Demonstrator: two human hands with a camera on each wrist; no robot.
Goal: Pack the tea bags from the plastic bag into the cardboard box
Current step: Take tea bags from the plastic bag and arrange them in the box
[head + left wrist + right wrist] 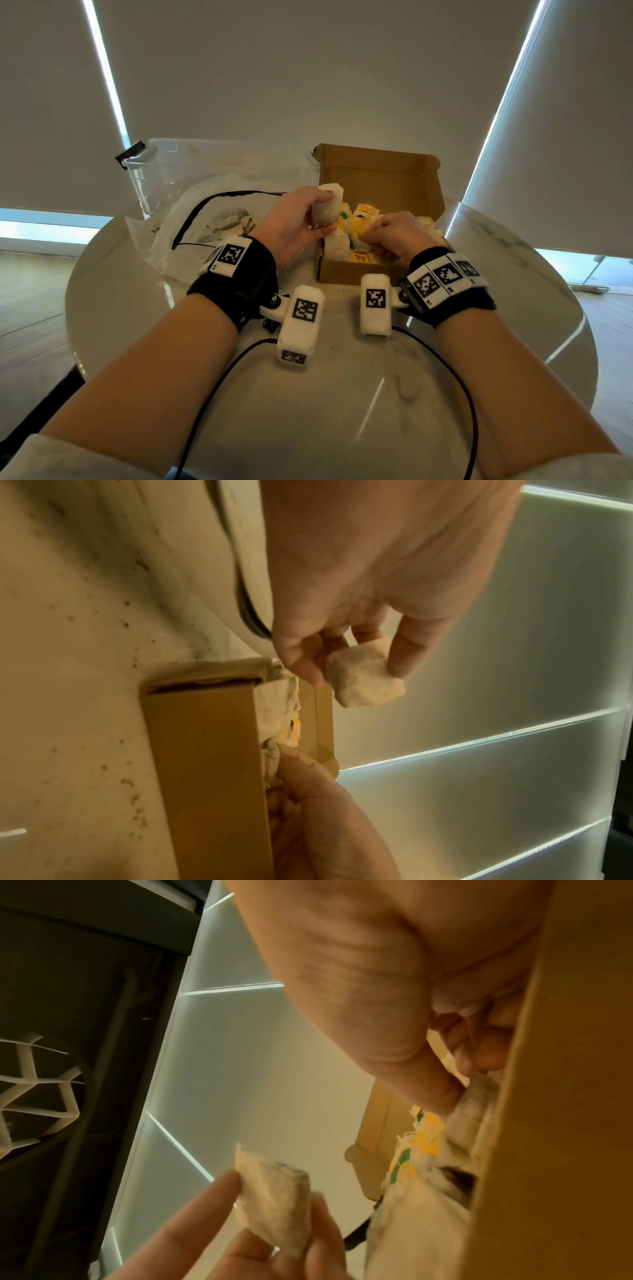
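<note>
While the left hand pinched one tea bag over the cardboard box's left wall, the right hand was curled in the pile, w/ fingers on bags at the near edge. More bags sat in the plastic bag, left of the box. Best move, probably: lower it flat into a gap, don't drop.

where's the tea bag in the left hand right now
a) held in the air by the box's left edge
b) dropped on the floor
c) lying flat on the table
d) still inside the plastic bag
a: the left hand pinches the tea bag in the air, at the left edge of the open box.
</note>
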